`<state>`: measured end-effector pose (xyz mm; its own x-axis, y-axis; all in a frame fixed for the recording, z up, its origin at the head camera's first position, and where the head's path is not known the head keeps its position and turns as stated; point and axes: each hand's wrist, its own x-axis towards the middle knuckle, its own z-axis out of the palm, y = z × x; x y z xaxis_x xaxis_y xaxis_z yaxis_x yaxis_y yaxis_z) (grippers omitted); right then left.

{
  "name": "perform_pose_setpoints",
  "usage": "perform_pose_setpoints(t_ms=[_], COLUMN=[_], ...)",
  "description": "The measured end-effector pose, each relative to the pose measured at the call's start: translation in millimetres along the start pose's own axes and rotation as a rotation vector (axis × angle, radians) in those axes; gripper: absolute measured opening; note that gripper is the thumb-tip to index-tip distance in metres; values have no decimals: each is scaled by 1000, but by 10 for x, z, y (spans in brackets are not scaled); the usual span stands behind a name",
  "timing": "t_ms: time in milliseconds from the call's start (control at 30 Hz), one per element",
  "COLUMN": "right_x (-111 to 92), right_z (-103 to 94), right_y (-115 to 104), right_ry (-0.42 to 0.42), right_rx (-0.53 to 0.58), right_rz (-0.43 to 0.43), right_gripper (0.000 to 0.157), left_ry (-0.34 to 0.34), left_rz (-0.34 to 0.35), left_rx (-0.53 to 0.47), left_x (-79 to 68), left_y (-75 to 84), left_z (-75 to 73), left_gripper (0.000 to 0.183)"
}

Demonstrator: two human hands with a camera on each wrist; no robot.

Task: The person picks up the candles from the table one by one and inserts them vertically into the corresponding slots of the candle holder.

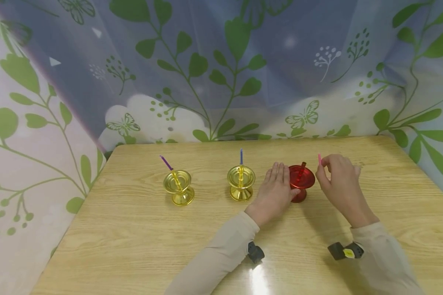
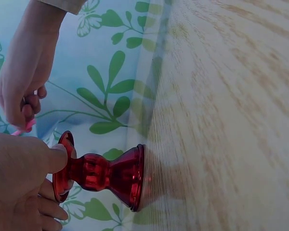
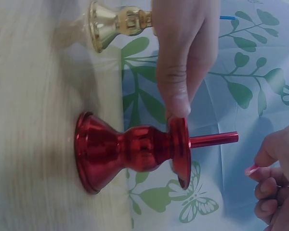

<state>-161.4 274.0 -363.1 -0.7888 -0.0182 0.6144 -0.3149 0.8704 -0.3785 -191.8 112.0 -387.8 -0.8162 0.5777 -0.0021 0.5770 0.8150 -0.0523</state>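
Note:
My left hand (image 1: 274, 192) grips the dish rim of a shiny red candle holder (image 1: 298, 195), its thumb on the near side and its fingers along the left. The holder stands upright on the table, and an upright red tube (image 3: 216, 139) rises from its dish. Between thumb and fingertips, my right hand (image 1: 340, 184) pinches a small pink candle (image 1: 319, 159) just right of the dish. In the right wrist view only the pink candle's end (image 3: 251, 169) shows, apart from the tube; the rest is hidden by the fingers.
To the left stand two gold candle holders. The middle one (image 1: 241, 192) has an upright blue candle (image 1: 241, 156); the far-left one (image 1: 183, 197) bears a leaning purple candle (image 1: 166, 162). A patterned cloth (image 1: 280, 82) hangs behind the wooden table (image 1: 133, 246).

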Motion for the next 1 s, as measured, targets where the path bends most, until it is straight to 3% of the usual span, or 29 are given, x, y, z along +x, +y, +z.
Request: perform_pose_setpoints(t_ms=[267,500,800,1000], right_x=[61,88,101,97], right_z=[8,21,88,135], right_y=[-57,-85,-94,-102], right_ry=[96,126,140,154], right_rx=[65,107,241,293], right_rz=[-62,-48,83,108], right_gripper=[6,7,11,12], left_ry=[15,10,22,23], left_rz=[-3,-1,-5,-13], left_rx=[26,27,34,22], left_x=[2,9,25,23], left_y=[0,7,15,15], left_z=[8,4,15,17], left_gripper=[70,70,68,68])
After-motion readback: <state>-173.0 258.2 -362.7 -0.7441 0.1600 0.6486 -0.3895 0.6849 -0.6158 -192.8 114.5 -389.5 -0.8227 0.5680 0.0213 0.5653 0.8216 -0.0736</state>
